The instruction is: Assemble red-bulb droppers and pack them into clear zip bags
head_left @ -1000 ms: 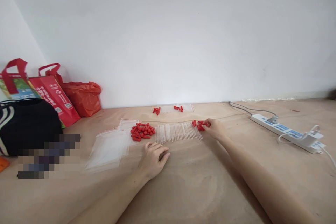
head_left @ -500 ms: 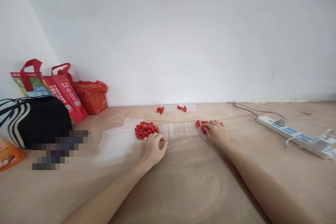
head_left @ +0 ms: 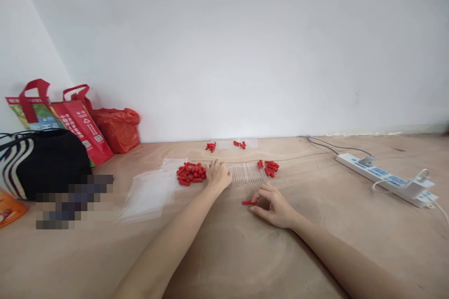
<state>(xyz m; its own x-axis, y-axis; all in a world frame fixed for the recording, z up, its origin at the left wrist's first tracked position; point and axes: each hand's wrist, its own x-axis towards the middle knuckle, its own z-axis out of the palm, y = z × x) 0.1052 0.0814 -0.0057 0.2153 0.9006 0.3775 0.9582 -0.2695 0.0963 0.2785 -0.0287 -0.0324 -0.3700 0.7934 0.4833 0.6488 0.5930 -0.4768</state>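
My left hand (head_left: 219,174) reaches to the left end of a row of thin clear tubes (head_left: 248,174), its fingers bent down and their tips hidden. Just left of it is a pile of red rubber bulbs (head_left: 190,174). In front of the row, my right hand (head_left: 271,205) pinches a red bulb (head_left: 247,202) between thumb and fingers, close to the tabletop. More red bulbs (head_left: 271,168) lie at the row's right end. Flat clear zip bags (head_left: 149,195) are stacked on the left.
Along the wall lie clear bags (head_left: 251,143) with small groups of red bulbs. A white power strip (head_left: 380,174) with cords is on the right. Shopping bags (head_left: 79,126), a red plastic bag (head_left: 117,126) and a black bag (head_left: 56,161) stand at the left.
My right hand has come from the right-hand bulbs toward me and left, with a red bulb. My left hand has moved forward and right onto the tubes. The view has shifted slightly.
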